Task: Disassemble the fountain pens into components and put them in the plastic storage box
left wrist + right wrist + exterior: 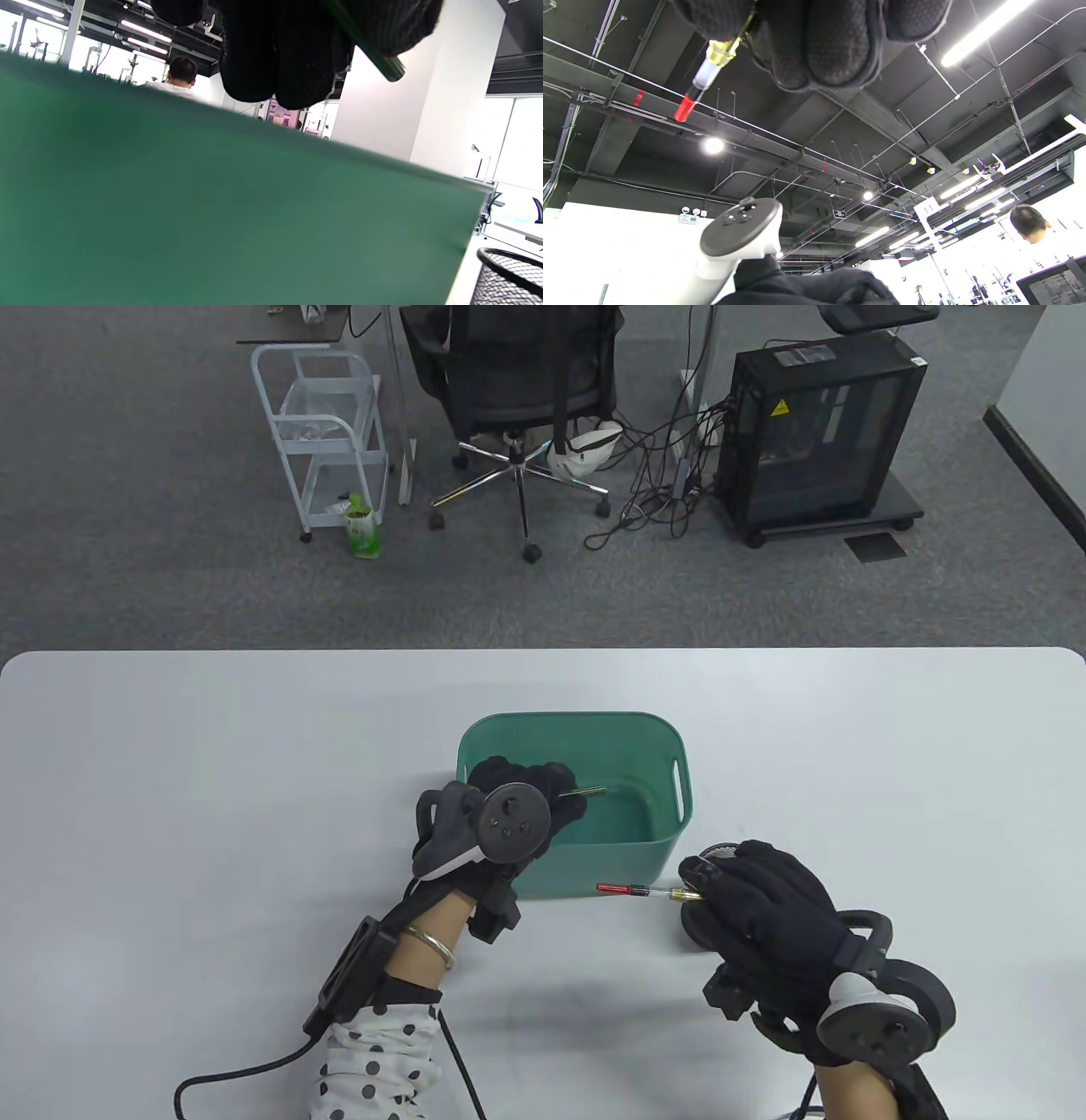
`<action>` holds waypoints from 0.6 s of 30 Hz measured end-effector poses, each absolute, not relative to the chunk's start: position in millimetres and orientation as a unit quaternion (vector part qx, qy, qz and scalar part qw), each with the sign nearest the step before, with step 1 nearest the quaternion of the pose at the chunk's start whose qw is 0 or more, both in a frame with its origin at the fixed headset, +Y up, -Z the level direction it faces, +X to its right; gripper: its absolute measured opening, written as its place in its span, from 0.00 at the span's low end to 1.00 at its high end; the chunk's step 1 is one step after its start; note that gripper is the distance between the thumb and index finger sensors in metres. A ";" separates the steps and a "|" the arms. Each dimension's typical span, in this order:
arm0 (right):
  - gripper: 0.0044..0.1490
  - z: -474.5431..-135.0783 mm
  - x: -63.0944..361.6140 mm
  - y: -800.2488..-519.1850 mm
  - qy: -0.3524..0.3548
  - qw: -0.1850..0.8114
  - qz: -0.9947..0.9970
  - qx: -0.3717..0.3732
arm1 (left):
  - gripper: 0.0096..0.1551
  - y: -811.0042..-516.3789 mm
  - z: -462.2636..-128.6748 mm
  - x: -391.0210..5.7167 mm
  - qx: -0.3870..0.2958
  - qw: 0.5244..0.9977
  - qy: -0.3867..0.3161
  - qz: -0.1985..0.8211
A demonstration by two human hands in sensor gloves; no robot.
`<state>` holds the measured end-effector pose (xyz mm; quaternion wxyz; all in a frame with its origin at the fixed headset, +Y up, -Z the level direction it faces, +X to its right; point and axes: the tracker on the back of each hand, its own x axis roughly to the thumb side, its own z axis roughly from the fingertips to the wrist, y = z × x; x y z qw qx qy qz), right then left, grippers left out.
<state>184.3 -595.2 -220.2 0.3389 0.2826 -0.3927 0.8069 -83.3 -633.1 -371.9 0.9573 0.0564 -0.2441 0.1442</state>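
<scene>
Over the near-left corner of the green storage box (670, 746) my left hand (517, 806) pinches a dark pen barrel (585, 792), while just right of the box's near wall my right hand (764, 908) grips a red-tipped ink converter (636, 890) on its gold-collared section; no readable writing.

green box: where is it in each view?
Table view: green box at table centre, left hand over its near-left corner.
Left wrist view: its wall fills the lower frame.
Right wrist view: not in it.
Shared landmark: the left hand's dark pen part shows in both.
</scene>
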 end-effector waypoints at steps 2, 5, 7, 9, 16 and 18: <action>0.26 -220.3 184.2 -595.0 -0.392 0.339 0.807 0.283 | 0.25 -635.7 -376.9 -80.4 0.049 0.959 -0.239 0.144; 0.26 -220.2 184.2 -594.4 -0.391 0.339 0.808 0.282 | 0.25 -638.0 -381.5 -76.9 0.045 0.960 -0.235 0.146; 0.26 -220.3 184.4 -594.0 -0.390 0.341 0.807 0.282 | 0.25 -639.3 -384.4 -75.0 0.042 0.961 -0.232 0.146; 0.26 -220.4 184.3 -593.7 -0.389 0.342 0.807 0.282 | 0.25 -641.2 -386.9 -73.5 0.037 0.961 -0.230 0.149; 0.26 -221.0 183.9 -593.0 -0.386 0.343 0.808 0.282 | 0.25 -647.0 -392.6 -71.9 0.025 0.964 -0.223 0.144; 0.26 -221.1 184.0 -592.9 -0.386 0.344 0.808 0.282 | 0.25 -647.7 -392.9 -72.2 0.025 0.964 -0.221 0.143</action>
